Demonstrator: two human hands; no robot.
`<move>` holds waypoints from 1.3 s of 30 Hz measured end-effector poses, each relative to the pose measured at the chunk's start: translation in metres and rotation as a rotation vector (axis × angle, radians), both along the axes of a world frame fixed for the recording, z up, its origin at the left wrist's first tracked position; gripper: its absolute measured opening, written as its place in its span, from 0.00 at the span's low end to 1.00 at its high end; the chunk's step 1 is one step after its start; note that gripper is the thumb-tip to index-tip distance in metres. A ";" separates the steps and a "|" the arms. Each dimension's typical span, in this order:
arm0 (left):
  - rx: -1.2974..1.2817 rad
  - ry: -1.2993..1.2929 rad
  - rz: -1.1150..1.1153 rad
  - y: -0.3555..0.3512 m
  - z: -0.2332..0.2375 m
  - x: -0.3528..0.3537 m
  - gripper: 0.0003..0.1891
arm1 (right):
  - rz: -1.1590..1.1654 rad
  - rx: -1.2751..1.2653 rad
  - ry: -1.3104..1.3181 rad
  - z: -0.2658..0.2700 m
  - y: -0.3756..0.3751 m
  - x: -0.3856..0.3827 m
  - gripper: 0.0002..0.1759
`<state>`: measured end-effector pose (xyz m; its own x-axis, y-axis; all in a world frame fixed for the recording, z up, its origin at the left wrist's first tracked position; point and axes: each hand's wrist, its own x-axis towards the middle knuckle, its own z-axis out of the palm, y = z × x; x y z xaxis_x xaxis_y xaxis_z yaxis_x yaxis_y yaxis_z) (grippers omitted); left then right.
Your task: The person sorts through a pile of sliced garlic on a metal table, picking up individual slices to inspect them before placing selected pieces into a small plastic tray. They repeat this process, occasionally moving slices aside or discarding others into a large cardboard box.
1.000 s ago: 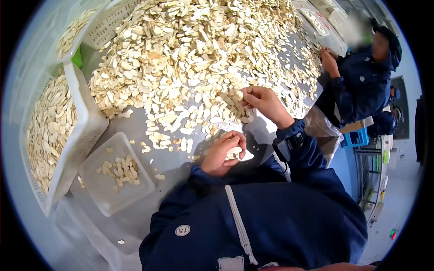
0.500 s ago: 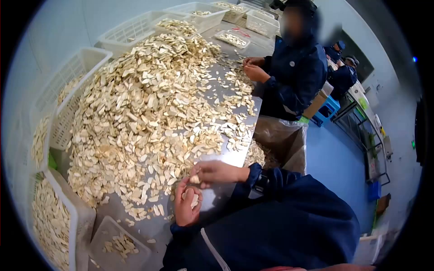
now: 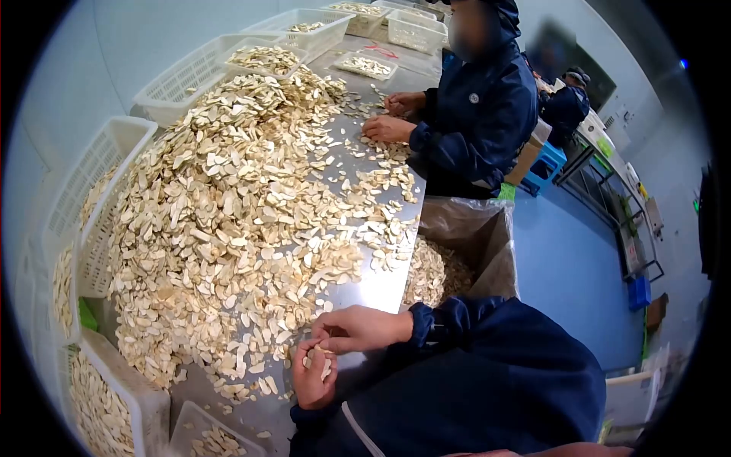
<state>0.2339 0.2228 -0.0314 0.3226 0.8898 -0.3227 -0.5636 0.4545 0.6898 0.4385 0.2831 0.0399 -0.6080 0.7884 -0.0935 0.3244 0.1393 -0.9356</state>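
My left hand (image 3: pixel 312 385) is curled around a few pale dried slices (image 3: pixel 326 367), which show between its fingers. Against its fingertips, my right hand (image 3: pixel 362 329) is closed in a pinch on a dried slice, mostly hidden by the fingers. Both hands are together just above the near edge of the metal table (image 3: pixel 384 283). Beyond them spreads a large heap of the same cream and tan slices (image 3: pixel 221 206), with loose ones scattered close to my fingers.
White plastic baskets (image 3: pixel 114 179) of slices line the left and back. A shallow tray (image 3: pixel 194 426) sits near me. Right of the table edge stands a lined carton (image 3: pixel 495 251) holding slices. A co-worker (image 3: pixel 480 107) handles slices across the corner; a blue stool (image 3: pixel 544 167) stands behind.
My hands have come closer together, the right one now touching the left's fingertips. The co-worker's hands have lowered to the table and moved apart. The camera view has shifted slightly.
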 end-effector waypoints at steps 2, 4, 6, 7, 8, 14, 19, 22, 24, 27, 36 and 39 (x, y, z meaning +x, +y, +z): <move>-0.004 0.020 -0.010 0.001 0.006 0.000 0.15 | 0.041 0.136 -0.080 0.008 0.003 0.000 0.20; -0.005 0.021 -0.007 0.000 0.004 0.000 0.15 | 0.077 0.268 -0.143 0.009 0.004 0.001 0.22; 0.002 0.002 0.014 -0.001 -0.003 0.000 0.15 | 0.113 0.398 -0.191 0.008 0.006 -0.001 0.22; -0.017 -0.020 0.014 -0.001 -0.005 -0.001 0.13 | 0.124 0.396 -0.210 0.008 0.006 -0.003 0.22; -0.035 -0.042 0.015 0.000 -0.003 -0.002 0.11 | 0.136 0.393 -0.230 0.007 0.005 -0.004 0.21; -0.060 0.029 0.109 0.001 0.005 0.004 0.12 | 0.122 0.384 -0.262 0.003 0.003 -0.013 0.19; -0.067 0.066 0.070 0.004 0.012 0.003 0.08 | 0.162 0.301 -0.178 0.008 0.009 -0.006 0.21; -0.003 0.052 0.033 0.002 0.006 0.001 0.08 | 0.176 0.285 -0.142 0.010 0.010 -0.002 0.21; -0.009 0.058 0.038 0.002 0.009 0.003 0.09 | 0.187 0.244 -0.208 0.017 0.009 -0.003 0.21; -0.031 0.088 0.059 0.003 0.013 0.005 0.09 | 0.123 0.263 -0.194 0.017 0.006 -0.008 0.19; 0.984 1.116 -0.002 0.007 0.010 -0.010 0.13 | -0.098 0.089 -0.220 0.006 0.007 -0.002 0.20; -0.035 0.029 0.092 0.001 0.014 0.003 0.12 | -0.211 0.115 -0.379 0.018 0.008 0.001 0.20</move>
